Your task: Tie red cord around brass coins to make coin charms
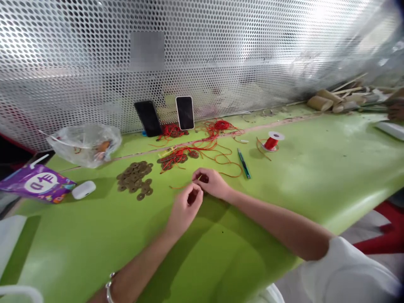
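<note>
Red cord (230,176) curves over the green tabletop (299,181) from a tangle with coins toward the person's right hand (214,183), and a thin end shows beyond the left hand (184,206). Both hands meet close together, thumbs and fingertips drawn in — whether they pinch the cord cannot be told, since the fingers hide it. Brown holed coins (135,176) lie piled left of the hands, a slim green tool (244,163) and a red thread spool (270,143) to their right, two phones (185,112) behind.
</note>
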Demonstrator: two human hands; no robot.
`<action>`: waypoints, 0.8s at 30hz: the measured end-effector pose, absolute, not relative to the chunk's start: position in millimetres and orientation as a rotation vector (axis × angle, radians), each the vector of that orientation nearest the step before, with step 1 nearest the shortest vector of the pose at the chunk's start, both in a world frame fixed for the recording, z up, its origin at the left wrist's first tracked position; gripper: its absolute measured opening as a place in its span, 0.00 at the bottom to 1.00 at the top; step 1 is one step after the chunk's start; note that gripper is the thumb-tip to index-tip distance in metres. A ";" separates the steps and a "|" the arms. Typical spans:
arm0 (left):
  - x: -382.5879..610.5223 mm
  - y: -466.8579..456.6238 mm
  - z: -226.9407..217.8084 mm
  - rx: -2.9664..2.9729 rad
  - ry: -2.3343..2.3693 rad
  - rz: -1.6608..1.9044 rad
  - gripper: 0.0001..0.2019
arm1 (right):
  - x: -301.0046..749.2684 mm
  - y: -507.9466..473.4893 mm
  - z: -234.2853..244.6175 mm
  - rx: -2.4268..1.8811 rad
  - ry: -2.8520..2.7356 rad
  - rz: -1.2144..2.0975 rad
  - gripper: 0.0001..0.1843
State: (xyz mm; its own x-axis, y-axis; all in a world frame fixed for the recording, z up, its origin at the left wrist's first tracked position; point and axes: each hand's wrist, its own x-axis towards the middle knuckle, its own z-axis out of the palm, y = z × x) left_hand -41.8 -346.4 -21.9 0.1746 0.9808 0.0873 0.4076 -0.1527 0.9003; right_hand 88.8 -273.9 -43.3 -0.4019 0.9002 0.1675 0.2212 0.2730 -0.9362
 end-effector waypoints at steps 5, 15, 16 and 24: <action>-46.1 -350.8 -21.8 1.659 1.330 0.911 0.09 | 87.6 -281.3 -36.1 -1.050 -1.841 1.154 0.04; -50.1 -352.3 -21.5 1.542 1.404 0.814 0.09 | 85.9 -286.3 -31.6 -1.086 -1.853 1.167 0.05; -50.9 -352.6 -21.6 1.535 1.411 0.799 0.09 | 85.9 -286.2 -32.0 -1.084 -1.837 1.182 0.05; -56.8 -352.5 -23.7 1.484 1.436 0.794 0.12 | 78.6 -285.4 -32.3 -1.133 -1.760 1.280 0.06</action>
State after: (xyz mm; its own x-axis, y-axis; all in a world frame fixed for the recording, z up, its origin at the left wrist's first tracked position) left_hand -56.8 -352.5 -23.7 0.1211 0.9834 -0.1353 0.4083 0.0749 0.9098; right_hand 78.6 -285.4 -32.3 -0.3943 0.9185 0.0287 0.2560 0.1398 -0.9565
